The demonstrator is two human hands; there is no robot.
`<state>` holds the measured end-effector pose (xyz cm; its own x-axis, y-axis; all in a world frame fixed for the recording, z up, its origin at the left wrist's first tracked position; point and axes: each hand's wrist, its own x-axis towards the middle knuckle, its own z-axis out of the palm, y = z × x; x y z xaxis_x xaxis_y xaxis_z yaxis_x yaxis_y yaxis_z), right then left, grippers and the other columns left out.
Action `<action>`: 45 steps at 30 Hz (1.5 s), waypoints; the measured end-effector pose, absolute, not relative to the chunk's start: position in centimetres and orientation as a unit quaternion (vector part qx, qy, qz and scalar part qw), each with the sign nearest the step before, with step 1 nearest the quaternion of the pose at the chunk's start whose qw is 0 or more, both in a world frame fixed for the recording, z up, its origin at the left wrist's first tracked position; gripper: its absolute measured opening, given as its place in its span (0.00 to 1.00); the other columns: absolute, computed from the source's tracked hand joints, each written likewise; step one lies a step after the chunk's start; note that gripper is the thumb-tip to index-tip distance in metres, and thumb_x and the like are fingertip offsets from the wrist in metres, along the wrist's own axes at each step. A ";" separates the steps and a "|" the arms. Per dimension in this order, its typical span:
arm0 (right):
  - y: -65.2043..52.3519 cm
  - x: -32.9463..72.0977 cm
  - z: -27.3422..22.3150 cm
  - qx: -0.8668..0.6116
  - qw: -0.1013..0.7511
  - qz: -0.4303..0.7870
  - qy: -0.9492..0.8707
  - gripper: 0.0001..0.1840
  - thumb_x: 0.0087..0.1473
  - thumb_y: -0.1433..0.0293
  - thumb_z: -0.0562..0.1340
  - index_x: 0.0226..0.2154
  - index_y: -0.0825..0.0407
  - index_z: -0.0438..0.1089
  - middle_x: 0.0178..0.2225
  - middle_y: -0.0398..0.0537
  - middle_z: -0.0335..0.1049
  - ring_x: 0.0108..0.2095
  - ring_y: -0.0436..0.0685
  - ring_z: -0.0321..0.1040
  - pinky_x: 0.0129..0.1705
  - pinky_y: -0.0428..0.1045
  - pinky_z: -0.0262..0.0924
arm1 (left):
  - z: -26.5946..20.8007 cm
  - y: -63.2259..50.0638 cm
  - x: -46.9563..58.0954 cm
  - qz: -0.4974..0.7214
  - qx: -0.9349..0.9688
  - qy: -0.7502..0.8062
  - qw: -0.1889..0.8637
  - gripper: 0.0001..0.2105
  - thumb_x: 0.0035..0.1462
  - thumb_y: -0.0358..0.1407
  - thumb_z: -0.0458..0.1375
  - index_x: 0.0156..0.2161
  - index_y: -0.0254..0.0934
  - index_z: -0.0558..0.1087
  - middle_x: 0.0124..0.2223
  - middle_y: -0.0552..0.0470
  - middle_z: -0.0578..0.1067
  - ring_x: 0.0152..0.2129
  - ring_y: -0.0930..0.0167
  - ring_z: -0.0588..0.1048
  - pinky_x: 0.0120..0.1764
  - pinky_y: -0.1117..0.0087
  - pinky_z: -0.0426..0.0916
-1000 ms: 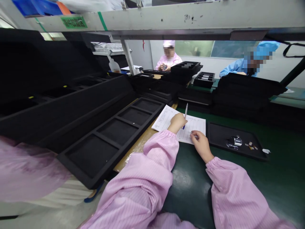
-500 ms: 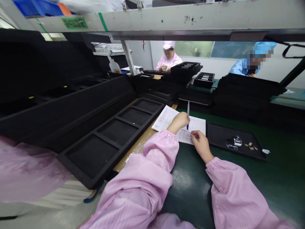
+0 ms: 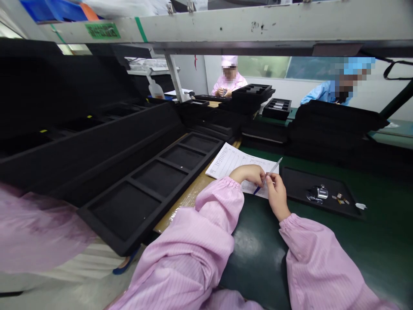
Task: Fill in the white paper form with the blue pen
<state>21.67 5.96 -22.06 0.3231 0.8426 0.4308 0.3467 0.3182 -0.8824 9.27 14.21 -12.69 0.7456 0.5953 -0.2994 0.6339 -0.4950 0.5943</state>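
A slim pen (image 3: 277,164) with a pale barrel and a blue end slants over the printed form (image 3: 230,159), its blue end down towards the paper's near edge. My left hand (image 3: 253,174), fingers curled, has its fingertips at the pen's middle. From the right, my right hand (image 3: 276,196) pinches the pen at the same spot with thumb and fingers. The two hands meet there and partly hide the pen. Beneath them lies the form, a sheet or stack with a ruled table on it.
Right of the form sits a shallow black tray (image 3: 298,178) with a shiny metal-and-clear part (image 3: 322,192) and several small pieces (image 3: 339,198). A long black compartment tray (image 3: 145,183) lies on the left. Black trays (image 3: 335,125) are stacked behind; a shelf beam (image 3: 226,32) crosses above. Two people sit opposite.
The pen has gone from upright in my left hand to a slant. My left hand moved slightly right and nearer; my right hand rose from the paper's edge and closed on the pen.
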 end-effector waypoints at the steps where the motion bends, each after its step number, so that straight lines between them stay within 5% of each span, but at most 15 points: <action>1: 5.9 21.6 -21.9 -0.543 0.607 0.202 -0.543 0.23 0.59 0.48 0.56 0.37 0.52 0.67 0.39 0.54 0.71 0.41 0.61 0.69 0.42 0.53 0.64 | -12.8 14.2 9.3 -0.029 0.861 0.351 0.366 0.06 0.49 0.28 0.65 0.24 0.32 0.72 0.23 0.57 0.70 0.22 0.75 0.68 0.30 0.75 0.61; 10: 5.5 21.8 -21.6 -0.528 0.652 0.187 -0.511 0.22 0.61 0.52 0.54 0.37 0.54 0.69 0.36 0.51 0.71 0.36 0.58 0.67 0.41 0.52 0.61 | -12.4 14.4 8.8 -0.019 0.842 0.328 0.428 0.08 0.45 0.28 0.63 0.35 0.33 0.78 0.29 0.55 0.75 0.26 0.74 0.72 0.30 0.77 0.63; 27: 6.0 22.3 -21.9 -0.544 0.652 0.181 -0.496 0.22 0.61 0.51 0.54 0.36 0.54 0.68 0.39 0.54 0.72 0.37 0.59 0.69 0.41 0.53 0.61 | -12.7 14.3 9.4 0.042 0.866 0.358 0.348 0.07 0.47 0.25 0.66 0.34 0.33 0.81 0.28 0.53 0.76 0.25 0.74 0.71 0.30 0.76 0.62; 45: 6.1 22.7 -21.8 -0.575 0.668 0.175 -0.438 0.30 0.54 0.41 0.60 0.25 0.52 0.60 0.23 0.43 0.61 0.26 0.53 0.59 0.32 0.49 0.54 | -12.0 13.7 9.8 0.064 0.878 0.358 0.311 0.05 0.46 0.25 0.67 0.32 0.33 0.79 0.31 0.53 0.77 0.29 0.72 0.73 0.33 0.75 0.63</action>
